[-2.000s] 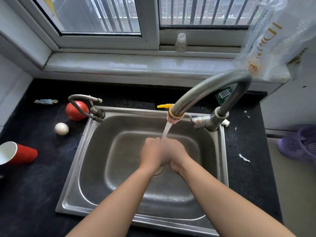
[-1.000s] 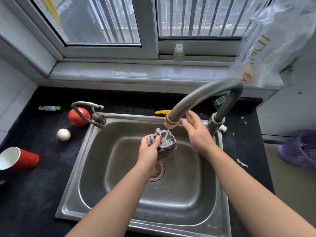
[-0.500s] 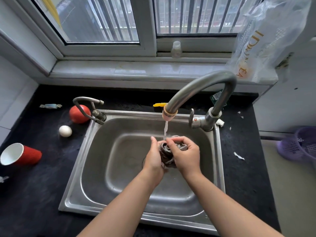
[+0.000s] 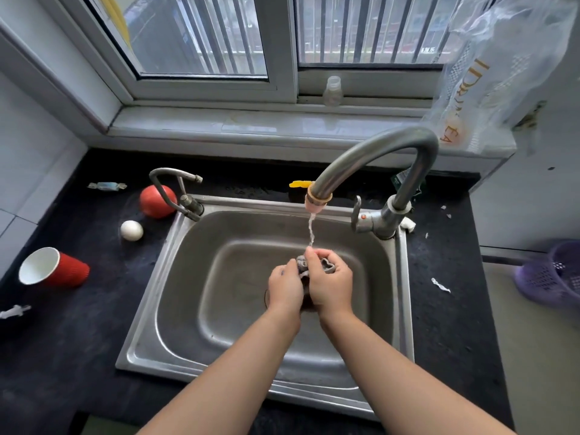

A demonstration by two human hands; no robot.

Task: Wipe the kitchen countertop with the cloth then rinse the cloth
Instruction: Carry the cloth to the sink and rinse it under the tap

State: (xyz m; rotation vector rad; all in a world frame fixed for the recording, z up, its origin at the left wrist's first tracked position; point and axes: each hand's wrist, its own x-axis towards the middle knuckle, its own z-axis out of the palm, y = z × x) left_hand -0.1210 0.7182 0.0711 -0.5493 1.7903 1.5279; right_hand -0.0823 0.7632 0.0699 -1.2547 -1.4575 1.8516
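While water (image 4: 311,230) runs in a thin stream from the tall curved faucet (image 4: 370,152), both hands are down over the middle of the steel sink (image 4: 188,277), bunched tight together. Left hand (image 4: 284,285) is curled round the near side of the grey cloth (image 4: 302,264), fingers wrapped in, knuckles up. Right hand (image 4: 332,287) is pressed right against it, fingers and thumb folded over the cloth's far side, and a wet grey fold pokes out by the thumb. So that's both fists closed on the cloth, wadded into a small lump between them, just above the drain and directly under the stream, with the water landing at the top of the right hand's fingers. How much cloth sits inside the palms can't be told; only the top edge shows. Out on the dark countertop (image 4: 78,324), left of the basin, a red paper cup (image 4: 62,271) lies on its side, with a small white ball (image 4: 131,230) and a red ball (image 4: 155,202) near the small second tap (image 4: 175,186). A purple basket (image 4: 552,277) sits off to the right.
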